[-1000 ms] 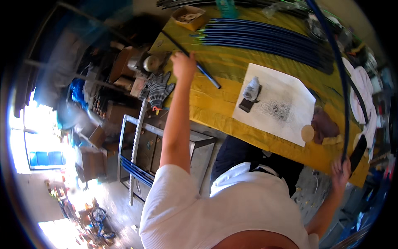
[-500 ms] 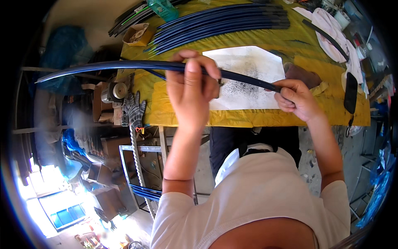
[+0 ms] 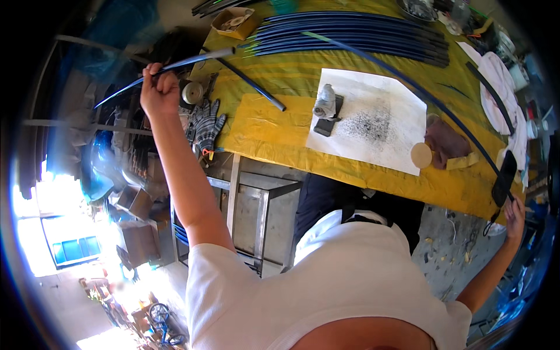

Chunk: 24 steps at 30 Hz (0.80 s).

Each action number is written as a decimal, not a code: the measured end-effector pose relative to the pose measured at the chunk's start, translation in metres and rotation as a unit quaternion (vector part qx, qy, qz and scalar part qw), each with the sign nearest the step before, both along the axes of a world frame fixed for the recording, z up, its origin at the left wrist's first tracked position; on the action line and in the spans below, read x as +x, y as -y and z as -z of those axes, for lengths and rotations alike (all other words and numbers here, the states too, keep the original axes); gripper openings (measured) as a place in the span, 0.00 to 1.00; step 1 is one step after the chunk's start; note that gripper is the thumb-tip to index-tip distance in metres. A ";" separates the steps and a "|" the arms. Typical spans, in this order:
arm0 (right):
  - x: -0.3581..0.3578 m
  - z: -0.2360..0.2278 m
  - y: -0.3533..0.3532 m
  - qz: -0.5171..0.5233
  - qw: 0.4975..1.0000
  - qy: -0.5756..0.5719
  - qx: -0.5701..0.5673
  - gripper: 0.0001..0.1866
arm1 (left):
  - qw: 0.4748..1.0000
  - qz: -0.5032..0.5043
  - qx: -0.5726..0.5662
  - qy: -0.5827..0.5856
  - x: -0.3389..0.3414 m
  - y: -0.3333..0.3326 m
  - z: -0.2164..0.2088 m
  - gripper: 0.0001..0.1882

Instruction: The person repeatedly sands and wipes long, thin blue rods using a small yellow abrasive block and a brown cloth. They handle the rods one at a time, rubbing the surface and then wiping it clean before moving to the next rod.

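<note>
Far out to the left, my left hand (image 3: 160, 90) is closed around a slim, dark blue tapered rod (image 3: 192, 60). My right hand (image 3: 514, 219), near the right table edge, grips the lower end of a longer dark blue rod (image 3: 417, 88). This rod slants across the table to a greenish tip near the rod bundle. Between the hands lies a white sheet (image 3: 344, 150) strewn with black dust. On it a grey wrapped object (image 3: 325, 104) rests against a dark block (image 3: 324, 126). A short dark rod (image 3: 256, 86) lies left of the sheet.
Several blue rods (image 3: 350, 38) lie bundled at the back, beside a yellow box (image 3: 234, 23). A tan disc (image 3: 421, 155) and brown cloth (image 3: 446, 143) sit right of the sheet. A striped glove (image 3: 207, 125) hangs at the left edge; a black flat piece (image 3: 504, 178) is near my right hand.
My hands have moved far apart, the left outward to the left, the right outward to the right. Earlier both held one rod above the sheet; now each holds a separate rod.
</note>
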State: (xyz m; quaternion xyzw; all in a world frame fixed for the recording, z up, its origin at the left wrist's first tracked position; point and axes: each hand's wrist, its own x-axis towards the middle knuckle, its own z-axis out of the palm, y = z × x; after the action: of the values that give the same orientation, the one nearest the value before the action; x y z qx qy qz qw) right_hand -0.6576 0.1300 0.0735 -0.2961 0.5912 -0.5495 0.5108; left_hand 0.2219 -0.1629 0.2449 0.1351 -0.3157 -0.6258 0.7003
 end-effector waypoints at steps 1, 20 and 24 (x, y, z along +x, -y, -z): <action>0.001 -0.007 0.000 0.015 1.000 -0.009 0.008 0.16 | 1.000 0.003 -0.007 0.006 -0.010 -0.003 0.008 0.08; 0.188 -0.041 0.214 -0.066 0.810 -0.568 -0.134 0.22 | 0.996 0.069 -0.025 -0.054 -0.175 -0.087 0.026 0.13; 0.309 -0.102 0.180 -0.187 0.887 -0.339 -0.252 0.30 | 0.992 0.085 -0.028 -0.087 -0.184 -0.098 0.029 0.10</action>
State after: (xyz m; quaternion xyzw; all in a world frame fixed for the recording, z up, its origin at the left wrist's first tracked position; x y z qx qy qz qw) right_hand -0.3488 -0.0504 0.1759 -0.6884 0.5034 -0.4402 0.2809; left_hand 0.0377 -0.0654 0.2158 0.0332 -0.2810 -0.6833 0.6731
